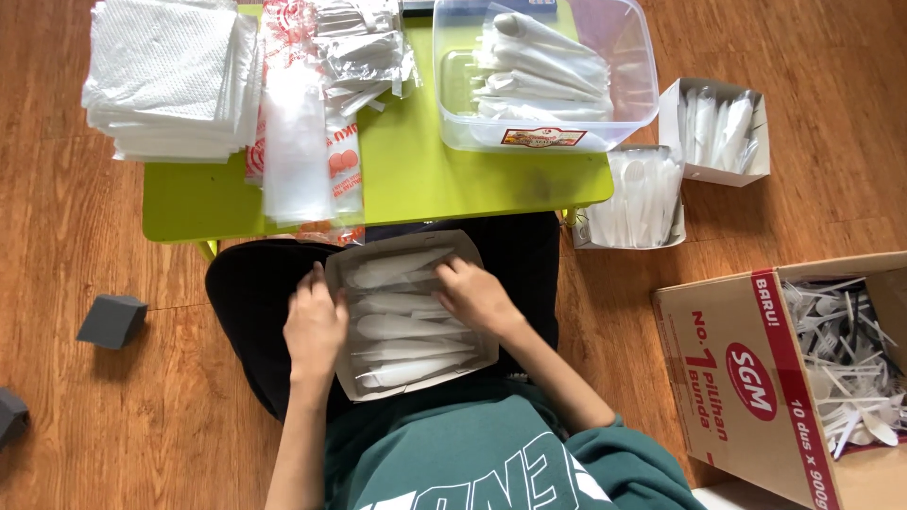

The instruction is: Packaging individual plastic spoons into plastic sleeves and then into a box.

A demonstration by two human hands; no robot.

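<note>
A shallow cardboard tray [468,247] rests on my lap and holds several wrapped white plastic cutlery packets [402,326] laid side by side. My left hand [315,326] grips the tray's left edge, fingers curled over the rim. My right hand [475,296] lies inside the tray at its right side, fingers resting on the upper packets. Whether it pinches one packet cannot be told.
A lime green low table [416,170] ahead carries a napkin stack [170,76], clear plastic sleeves [298,142] and a clear tub of wrapped packets [543,76]. Two small boxes of cutlery [718,127] [635,198] sit on the wooden floor at right, plus a large carton of loose cutlery [831,368]. A grey block [111,319] lies left.
</note>
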